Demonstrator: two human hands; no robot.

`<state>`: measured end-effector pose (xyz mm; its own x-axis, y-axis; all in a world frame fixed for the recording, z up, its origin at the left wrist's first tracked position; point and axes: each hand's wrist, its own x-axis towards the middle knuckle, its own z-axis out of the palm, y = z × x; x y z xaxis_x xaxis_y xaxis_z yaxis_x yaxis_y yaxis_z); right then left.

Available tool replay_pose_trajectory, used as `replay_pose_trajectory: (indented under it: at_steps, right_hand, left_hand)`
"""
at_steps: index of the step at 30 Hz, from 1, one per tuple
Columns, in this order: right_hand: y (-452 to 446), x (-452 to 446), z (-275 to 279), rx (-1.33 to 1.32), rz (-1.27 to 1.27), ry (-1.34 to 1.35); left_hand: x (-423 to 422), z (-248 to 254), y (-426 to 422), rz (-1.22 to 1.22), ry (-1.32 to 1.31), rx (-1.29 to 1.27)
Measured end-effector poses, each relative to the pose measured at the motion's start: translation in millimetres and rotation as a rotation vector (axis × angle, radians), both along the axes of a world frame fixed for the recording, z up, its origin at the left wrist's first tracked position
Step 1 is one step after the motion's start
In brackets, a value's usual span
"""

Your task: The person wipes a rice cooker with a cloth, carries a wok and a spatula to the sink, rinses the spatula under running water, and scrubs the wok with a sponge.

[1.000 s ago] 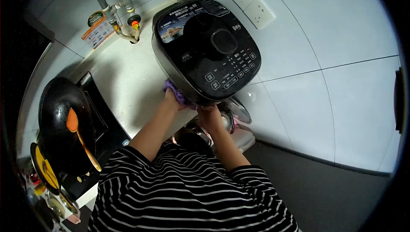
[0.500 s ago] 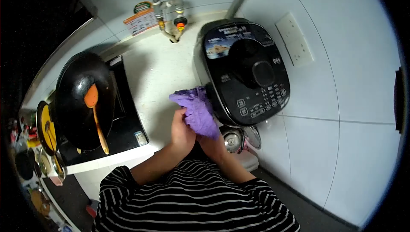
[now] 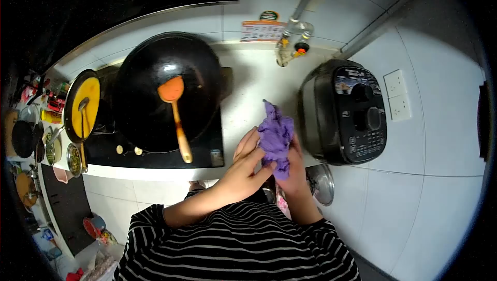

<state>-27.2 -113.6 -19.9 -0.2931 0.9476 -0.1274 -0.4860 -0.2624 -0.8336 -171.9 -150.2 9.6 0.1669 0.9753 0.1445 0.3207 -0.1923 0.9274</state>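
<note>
A crumpled purple cloth (image 3: 276, 138) is bunched between my two hands, in front of the counter's edge. My left hand (image 3: 242, 175) grips it from the left, its thumb pressed on the lower part and its fingers bent along the near side. My right hand (image 3: 294, 175) holds the cloth from the right and underneath, most of its fingers hidden behind the folds. To the right of the hands stands a black electric pressure cooker (image 3: 360, 118) with a button panel on its lid.
Left on the hob (image 3: 207, 151) sits a large black wok (image 3: 140, 89), with an orange-headed spatula (image 3: 172, 89) resting in it. A pan with yellow contents (image 3: 90, 94) is farther left. Gas pipes (image 3: 297, 35) rise at the back. A metal lid (image 3: 323, 188) lies below the cooker.
The view has swung left, so the wok and hob show more fully and the cooker sits farther right. My hands have shifted the cloth away from the cooker, and it is bunched tighter.
</note>
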Motion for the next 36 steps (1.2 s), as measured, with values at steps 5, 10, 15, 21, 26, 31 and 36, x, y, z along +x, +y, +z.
replay_pose_trajectory:
  at_steps: [5,10,15,21,26,31,36]
  right_hand:
    - [-5,-64,-21,-0.153,-0.189,0.159]
    - [-8,-150,8,-0.003,-0.325,-0.148]
    - [23,-155,-12,0.269,-0.152,-0.524]
    - [60,-150,-31,-0.264,-0.131,0.123]
    - [85,-144,-53,-0.236,-0.139,-0.225]
    - [92,-150,-48,-0.105,-0.274,-0.549]
    - [90,-150,-55,0.028,-0.368,-0.664]
  left_hand:
    - [-131,41,-33,0.071,-0.01,0.11]
    - [-275,17,-51,0.473,-0.022,0.23]
    - [-374,-16,-34,0.676,0.117,0.259]
    - [-424,-96,14,0.916,0.011,0.071]
    - [-426,-90,29,0.923,-0.024,-0.078]
    - [-441,-92,42,0.908,0.165,-0.04]
    - [-454,-78,22,0.84,0.241,-0.106]
